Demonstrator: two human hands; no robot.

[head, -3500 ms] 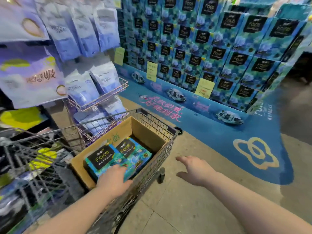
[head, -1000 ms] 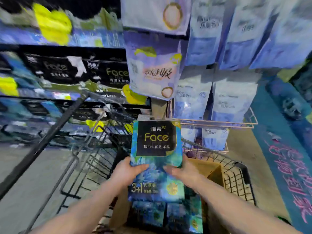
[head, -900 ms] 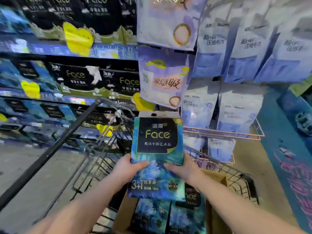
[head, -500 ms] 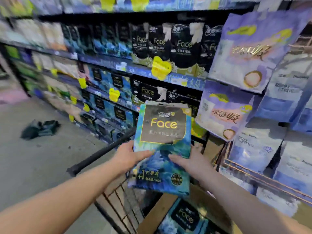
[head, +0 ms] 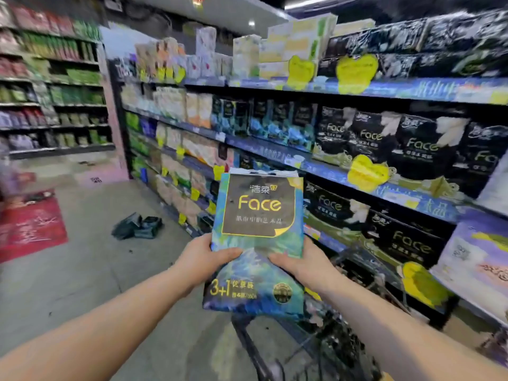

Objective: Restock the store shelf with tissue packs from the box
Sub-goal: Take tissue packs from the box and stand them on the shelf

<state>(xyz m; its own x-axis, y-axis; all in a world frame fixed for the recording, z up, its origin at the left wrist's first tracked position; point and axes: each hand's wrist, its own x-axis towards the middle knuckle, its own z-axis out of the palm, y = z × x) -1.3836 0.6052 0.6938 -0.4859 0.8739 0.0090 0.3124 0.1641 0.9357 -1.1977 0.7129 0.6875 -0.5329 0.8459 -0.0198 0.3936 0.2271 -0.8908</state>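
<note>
Gripping the tissue pack (head: pixel 258 215) mid-frame: left hand (head: pixel 202 259), right hand (head: pixel 301 264) (thumbs in front). Cart (head: pixel 330 350) sits lower right, before the shelf (head: pixel 330 171).

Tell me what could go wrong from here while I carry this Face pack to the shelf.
1. The left hand and right hand grip the soft tissue pack only around its middle; it could sag or slip.
2. The cart sits low between you and the nearest shelves; leaning over it may knock it.
3. Dark bundles lie on the aisle floor ahead: a possible trip.
</note>
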